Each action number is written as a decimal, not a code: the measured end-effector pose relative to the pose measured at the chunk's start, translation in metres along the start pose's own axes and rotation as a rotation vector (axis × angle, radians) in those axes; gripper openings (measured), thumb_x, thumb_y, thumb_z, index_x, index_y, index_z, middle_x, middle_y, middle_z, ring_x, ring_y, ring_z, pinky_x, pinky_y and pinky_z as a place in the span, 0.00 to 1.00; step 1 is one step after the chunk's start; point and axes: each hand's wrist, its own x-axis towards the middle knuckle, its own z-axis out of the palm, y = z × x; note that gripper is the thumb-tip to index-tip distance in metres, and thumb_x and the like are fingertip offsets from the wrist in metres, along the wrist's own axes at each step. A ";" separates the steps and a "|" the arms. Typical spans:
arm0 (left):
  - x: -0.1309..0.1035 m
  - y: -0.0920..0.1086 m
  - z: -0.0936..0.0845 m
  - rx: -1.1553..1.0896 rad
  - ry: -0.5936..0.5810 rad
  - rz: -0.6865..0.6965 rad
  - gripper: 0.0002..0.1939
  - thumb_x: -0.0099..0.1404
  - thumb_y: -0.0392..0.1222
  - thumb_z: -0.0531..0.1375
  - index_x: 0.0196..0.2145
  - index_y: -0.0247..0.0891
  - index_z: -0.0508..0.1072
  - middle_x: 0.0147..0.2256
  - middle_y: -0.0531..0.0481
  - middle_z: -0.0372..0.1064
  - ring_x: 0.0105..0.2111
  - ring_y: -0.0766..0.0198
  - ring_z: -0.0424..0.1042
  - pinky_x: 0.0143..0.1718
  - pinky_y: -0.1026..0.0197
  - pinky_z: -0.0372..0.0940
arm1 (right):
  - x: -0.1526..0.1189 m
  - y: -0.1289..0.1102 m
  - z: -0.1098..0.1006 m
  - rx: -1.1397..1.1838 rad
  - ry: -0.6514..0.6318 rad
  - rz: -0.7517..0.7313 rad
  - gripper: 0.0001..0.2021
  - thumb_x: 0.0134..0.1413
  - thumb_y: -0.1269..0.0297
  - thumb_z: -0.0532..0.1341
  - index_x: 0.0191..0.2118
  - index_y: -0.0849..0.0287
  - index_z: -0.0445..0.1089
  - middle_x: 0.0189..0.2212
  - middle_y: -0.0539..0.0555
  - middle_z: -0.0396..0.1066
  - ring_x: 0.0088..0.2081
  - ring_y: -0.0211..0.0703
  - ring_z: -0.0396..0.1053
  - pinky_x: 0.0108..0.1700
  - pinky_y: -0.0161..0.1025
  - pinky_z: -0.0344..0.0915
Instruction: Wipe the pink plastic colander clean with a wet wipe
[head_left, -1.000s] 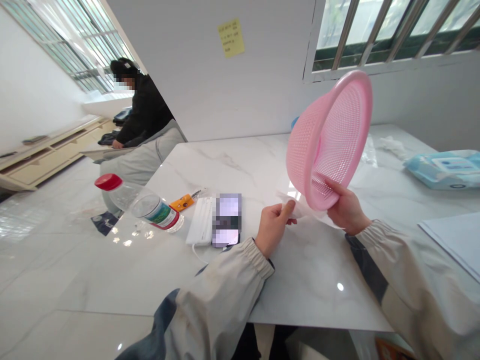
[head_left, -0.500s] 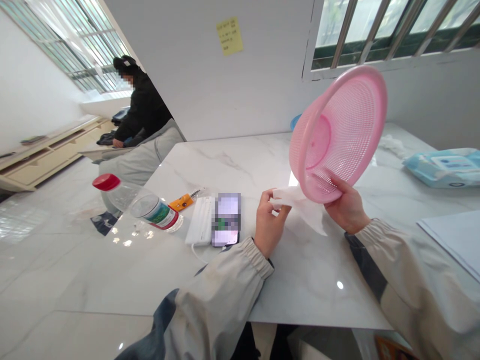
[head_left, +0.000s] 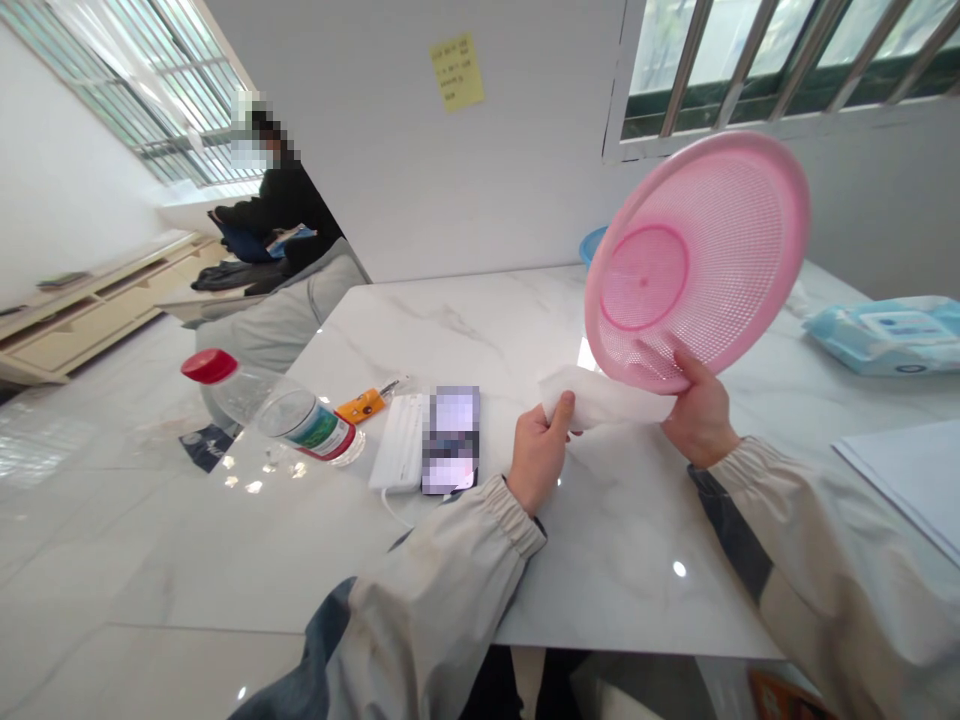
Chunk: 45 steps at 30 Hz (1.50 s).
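Fingers [head_left: 564, 406] closed: my left hand [head_left: 536, 462] pinches soft-looking wipe [head_left: 619, 400]; right hand [head_left: 701, 425] grips basket [head_left: 712, 250], likely light, stiff, best rim-held.

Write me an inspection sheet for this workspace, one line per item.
Surface: marbled table, glossy with light reflections; no spill seen.
Things in hand: pink basket, tilted, inside showing; thin white sheet below it.
Clutter: bottle with red cap, phone, white slab, orange item, wipes pack, papers.
Hands: left hand pinches the sheet; right hand grips the basket's rim.
Cables: white cable from the slab towards the left sleeve.
Surroundings: person beyond the table, barred windows, yellow wall note.
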 end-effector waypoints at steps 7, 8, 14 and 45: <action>0.002 -0.002 -0.001 -0.005 0.052 0.002 0.40 0.71 0.79 0.59 0.22 0.39 0.78 0.23 0.43 0.77 0.27 0.58 0.72 0.32 0.56 0.66 | -0.005 -0.010 0.014 0.099 0.256 -0.210 0.15 0.63 0.64 0.64 0.53 0.44 0.77 0.54 0.50 0.85 0.62 0.53 0.81 0.57 0.57 0.85; 0.001 -0.002 -0.001 -0.001 0.069 0.014 0.39 0.72 0.78 0.59 0.23 0.39 0.78 0.24 0.43 0.77 0.27 0.58 0.73 0.32 0.56 0.67 | -0.005 -0.010 0.014 0.107 0.265 -0.214 0.14 0.63 0.65 0.64 0.52 0.44 0.78 0.54 0.49 0.85 0.62 0.52 0.81 0.57 0.56 0.85; -0.001 0.001 -0.002 0.040 0.087 0.163 0.20 0.73 0.59 0.69 0.46 0.39 0.85 0.46 0.42 0.85 0.43 0.55 0.80 0.40 0.59 0.71 | -0.008 -0.006 0.012 0.045 0.151 -0.139 0.17 0.62 0.56 0.69 0.56 0.43 0.80 0.57 0.52 0.85 0.58 0.59 0.84 0.56 0.62 0.85; 0.003 -0.009 -0.003 -0.117 0.217 0.111 0.18 0.66 0.54 0.75 0.40 0.35 0.87 0.40 0.41 0.86 0.44 0.50 0.85 0.50 0.52 0.77 | -0.031 -0.013 0.028 -0.260 -0.210 0.347 0.22 0.68 0.49 0.67 0.63 0.46 0.82 0.62 0.55 0.82 0.50 0.58 0.86 0.38 0.51 0.88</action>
